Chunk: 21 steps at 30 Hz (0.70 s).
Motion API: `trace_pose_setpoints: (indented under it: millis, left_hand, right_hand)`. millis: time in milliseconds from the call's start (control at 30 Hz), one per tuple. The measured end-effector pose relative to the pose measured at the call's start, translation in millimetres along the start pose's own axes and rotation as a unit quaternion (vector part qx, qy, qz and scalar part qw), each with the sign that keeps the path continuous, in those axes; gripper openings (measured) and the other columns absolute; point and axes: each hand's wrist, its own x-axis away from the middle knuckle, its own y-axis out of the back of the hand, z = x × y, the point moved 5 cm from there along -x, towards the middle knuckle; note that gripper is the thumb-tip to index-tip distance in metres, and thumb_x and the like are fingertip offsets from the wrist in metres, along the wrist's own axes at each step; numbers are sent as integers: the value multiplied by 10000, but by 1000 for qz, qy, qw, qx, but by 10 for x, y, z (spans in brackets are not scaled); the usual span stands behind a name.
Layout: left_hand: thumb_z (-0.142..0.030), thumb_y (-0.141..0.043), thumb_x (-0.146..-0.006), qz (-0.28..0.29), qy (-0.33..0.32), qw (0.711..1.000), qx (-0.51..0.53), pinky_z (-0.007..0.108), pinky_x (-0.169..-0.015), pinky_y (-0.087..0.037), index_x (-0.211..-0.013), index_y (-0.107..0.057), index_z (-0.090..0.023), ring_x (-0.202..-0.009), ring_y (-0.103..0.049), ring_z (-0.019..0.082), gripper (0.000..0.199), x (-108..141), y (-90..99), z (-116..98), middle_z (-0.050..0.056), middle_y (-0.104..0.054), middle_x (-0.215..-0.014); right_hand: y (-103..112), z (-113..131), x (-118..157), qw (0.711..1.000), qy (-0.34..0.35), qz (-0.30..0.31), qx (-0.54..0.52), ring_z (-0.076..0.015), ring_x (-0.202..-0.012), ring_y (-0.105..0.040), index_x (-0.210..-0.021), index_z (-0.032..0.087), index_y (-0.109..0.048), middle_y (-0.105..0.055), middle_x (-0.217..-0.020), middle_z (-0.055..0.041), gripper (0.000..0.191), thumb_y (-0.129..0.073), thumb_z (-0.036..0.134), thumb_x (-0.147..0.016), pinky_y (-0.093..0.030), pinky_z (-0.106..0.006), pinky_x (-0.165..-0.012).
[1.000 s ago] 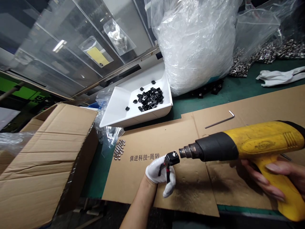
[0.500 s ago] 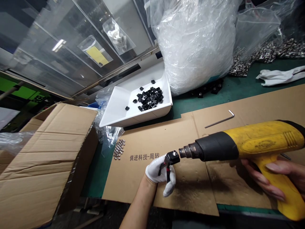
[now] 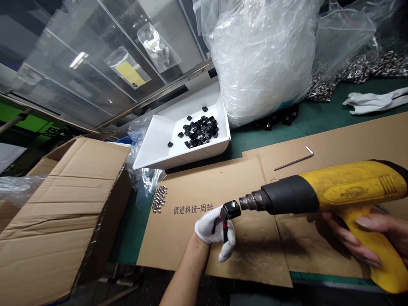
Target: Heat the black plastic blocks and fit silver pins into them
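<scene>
My left hand [image 3: 207, 227], in a white glove, is closed round small pliers [image 3: 225, 229] with dark, partly red handles. At the pliers' upper end sits a black square plastic part [image 3: 230, 211]. A shiny metal insert [image 3: 234, 203] stands upright on that part. My bare right hand [image 3: 360, 238] wraps the grip of a yellow heat gun [image 3: 357, 187]. The gun's stepped metal nozzle [image 3: 255, 201] points left, close beside the black part with a small gap. The pliers' jaws are mostly hidden by the part.
Flattened cardboard [image 3: 191, 191] covers the green bench. Metal inserts [image 3: 159, 199] lie in a cluster at its left; a hex key [image 3: 293, 159] lies behind the gun. A white tray [image 3: 153, 144] holds black parts. Around stand a cardboard box [image 3: 57, 212] and a bulky plastic bag [image 3: 264, 63].
Almost nothing differs. Both hands, the pliers with the black part, and the heat gun keep practically the same places.
</scene>
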Motion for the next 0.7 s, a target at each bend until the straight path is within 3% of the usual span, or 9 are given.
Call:
trace_pose_setpoints:
  millis: [200,433,700]
  left_hand:
    - [-800,-102,-904,-24,10,1000,-3,385,-420,-500,-621,-743,-46,-417,-644,313,1030,-12,-10,-10,238,-645,-507]
    - [-775,-194,-915,-8,-7,1000,-12,377,-437,-505,-651,-758,-33,-427,-644,301,969,-7,-26,-19,234,-654,-521]
    - [-746,-173,-929,2,-23,1000,2,375,-441,-497,-689,-762,-27,-421,-631,292,960,-5,-3,-8,233,-652,-521]
  right_hand:
    - [2,-2,3,1000,1,1,8,-175,-598,-630,-1228,153,-749,-668,-904,-125,448,-662,435,-892,-547,-263,-525]
    - [-5,9,-1,1000,-1,-1,-8,-175,-598,-637,-1216,160,-754,-677,-899,-122,435,-671,433,-887,-552,-265,-535]
    - [-21,22,-11,1000,-1,-6,2,-174,-591,-636,-1217,159,-750,-677,-902,-120,433,-663,430,-891,-546,-261,-524]
